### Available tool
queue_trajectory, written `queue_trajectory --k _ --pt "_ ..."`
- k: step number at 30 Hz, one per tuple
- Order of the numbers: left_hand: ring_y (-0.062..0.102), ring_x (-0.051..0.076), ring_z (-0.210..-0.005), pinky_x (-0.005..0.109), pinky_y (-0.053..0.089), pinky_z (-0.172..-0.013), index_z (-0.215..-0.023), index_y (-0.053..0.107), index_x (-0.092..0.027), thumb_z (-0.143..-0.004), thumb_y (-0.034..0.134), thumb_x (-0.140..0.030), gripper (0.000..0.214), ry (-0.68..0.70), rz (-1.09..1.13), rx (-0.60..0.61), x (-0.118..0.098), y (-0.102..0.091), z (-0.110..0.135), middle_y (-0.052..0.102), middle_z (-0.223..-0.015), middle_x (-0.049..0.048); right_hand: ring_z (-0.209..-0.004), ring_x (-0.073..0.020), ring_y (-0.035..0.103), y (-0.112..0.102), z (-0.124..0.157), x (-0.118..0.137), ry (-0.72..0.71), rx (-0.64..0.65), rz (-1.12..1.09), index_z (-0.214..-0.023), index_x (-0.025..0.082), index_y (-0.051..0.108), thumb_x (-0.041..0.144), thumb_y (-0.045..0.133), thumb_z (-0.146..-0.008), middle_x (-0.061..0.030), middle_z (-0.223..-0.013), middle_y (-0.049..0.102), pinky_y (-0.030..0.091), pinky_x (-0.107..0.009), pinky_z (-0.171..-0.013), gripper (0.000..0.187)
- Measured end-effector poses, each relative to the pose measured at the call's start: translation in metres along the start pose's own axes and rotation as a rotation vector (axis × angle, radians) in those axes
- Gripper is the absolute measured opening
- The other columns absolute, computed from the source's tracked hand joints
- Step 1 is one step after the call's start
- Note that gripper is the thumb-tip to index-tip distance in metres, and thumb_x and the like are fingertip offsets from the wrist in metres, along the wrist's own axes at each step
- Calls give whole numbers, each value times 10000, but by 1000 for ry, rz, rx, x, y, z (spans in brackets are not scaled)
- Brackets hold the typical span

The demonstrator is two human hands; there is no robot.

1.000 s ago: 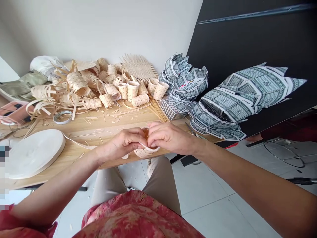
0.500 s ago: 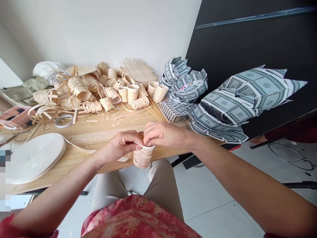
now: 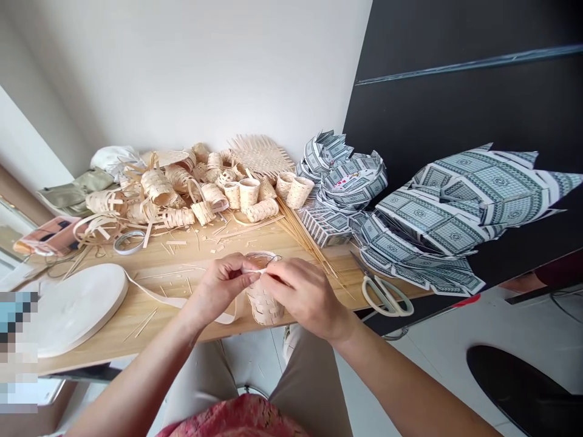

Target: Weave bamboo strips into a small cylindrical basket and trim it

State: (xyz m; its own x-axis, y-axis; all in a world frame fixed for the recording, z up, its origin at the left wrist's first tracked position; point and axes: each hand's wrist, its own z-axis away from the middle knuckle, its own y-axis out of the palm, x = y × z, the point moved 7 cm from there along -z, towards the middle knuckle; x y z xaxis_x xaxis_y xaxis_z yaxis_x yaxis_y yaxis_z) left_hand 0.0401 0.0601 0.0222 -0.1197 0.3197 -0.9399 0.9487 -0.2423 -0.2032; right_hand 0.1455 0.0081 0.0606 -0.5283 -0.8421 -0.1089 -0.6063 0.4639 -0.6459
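A small woven basket (image 3: 265, 306) of pale wood strips stands upright at the table's front edge, between my hands. My left hand (image 3: 221, 285) is closed, thumb and fingers pinching the near rim of the basket. Opposite it, my right hand (image 3: 305, 294) pinches a thin white strip (image 3: 254, 271) at that same rim; its fingertips are partly hidden. A flat white band (image 3: 157, 295) runs from a large white roll (image 3: 75, 309) on the left and passes behind my left hand, looping beside the basket.
Woven baskets and cups (image 3: 159, 188) lie heaped along the wall. Thin sticks (image 3: 310, 237) and scissors (image 3: 385, 294) lie to the right, near folded-card pieces (image 3: 419, 218). A tape roll (image 3: 130, 241) and wood scraps lie on the table (image 3: 159, 255).
The view has tilted upward, so things sit lower in it. My right hand has drawn from over the basket's opening to its near rim. The scissors now show beyond my right arm.
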Motion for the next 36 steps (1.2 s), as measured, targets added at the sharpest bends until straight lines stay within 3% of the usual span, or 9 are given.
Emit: queue_trajectory --k 3,8,10,16,23,26,29,33,36 --pt "520 117 -640 231 402 -628 -674 649 -144 -734 630 -304 172 41 -33 -37 -5 3 3 578 -655 10 -691 -164 563 -9 5 7 -52 -46 -50 -708 164 627 64 440 -859 -42 -693 607 455 -291 -617 260" --pt "529 125 -664 229 397 -622 -704 655 -149 -768 594 -253 136 85 -123 -78 -11 10 7 570 -694 20 -723 -142 577 -9 22 -11 217 -165 -188 -838 169 624 67 481 -847 -52 -793 609 476 -252 -666 176" --pt "525 126 -653 231 397 -610 -705 654 -147 -766 593 -272 152 54 -94 -84 -8 13 7 566 -681 20 -719 -142 579 -8 27 -15 260 -201 -164 -838 168 621 76 492 -846 -54 -802 611 480 -247 -661 159" --pt "524 126 -644 231 404 -612 -672 645 -144 -739 619 -293 165 9 -49 -128 -4 19 6 566 -655 18 -744 -158 578 -19 24 -3 167 -251 -147 -840 160 603 40 479 -831 -56 -793 625 492 -273 -671 172" --pt "545 140 -659 239 418 -607 -696 663 -155 -759 601 -273 148 116 -121 -176 -14 18 10 583 -672 29 -832 -141 609 -20 40 -24 566 -413 -404 -887 215 563 68 459 -851 -31 -897 644 504 -265 -726 184" --pt "547 138 -671 233 420 -606 -705 663 -162 -757 604 -260 126 148 -128 -210 -15 15 12 588 -684 27 -741 -142 616 -14 46 -30 704 -428 -468 -837 213 594 92 488 -835 -15 -807 659 501 -252 -668 161" --pt "537 128 -655 226 418 -596 -703 661 -166 -751 611 -258 116 157 -127 -255 -12 8 13 579 -680 18 -636 -135 582 -6 51 -37 839 -439 -665 -743 202 614 129 547 -786 -4 -708 630 482 -241 -590 108" --pt "524 120 -633 223 413 -580 -691 656 -165 -750 613 -271 128 152 -99 -277 -9 1 14 569 -667 12 -527 -101 485 2 51 -36 933 -483 -1036 -663 193 597 162 590 -733 28 -575 528 426 -211 -501 77" --pt "506 113 -625 216 396 -559 -682 655 -168 -752 613 -278 137 138 -59 -274 -7 -1 14 563 -675 14 -471 -84 415 7 46 -27 972 -410 -1203 -600 179 557 178 584 -726 42 -509 452 364 -192 -438 129"
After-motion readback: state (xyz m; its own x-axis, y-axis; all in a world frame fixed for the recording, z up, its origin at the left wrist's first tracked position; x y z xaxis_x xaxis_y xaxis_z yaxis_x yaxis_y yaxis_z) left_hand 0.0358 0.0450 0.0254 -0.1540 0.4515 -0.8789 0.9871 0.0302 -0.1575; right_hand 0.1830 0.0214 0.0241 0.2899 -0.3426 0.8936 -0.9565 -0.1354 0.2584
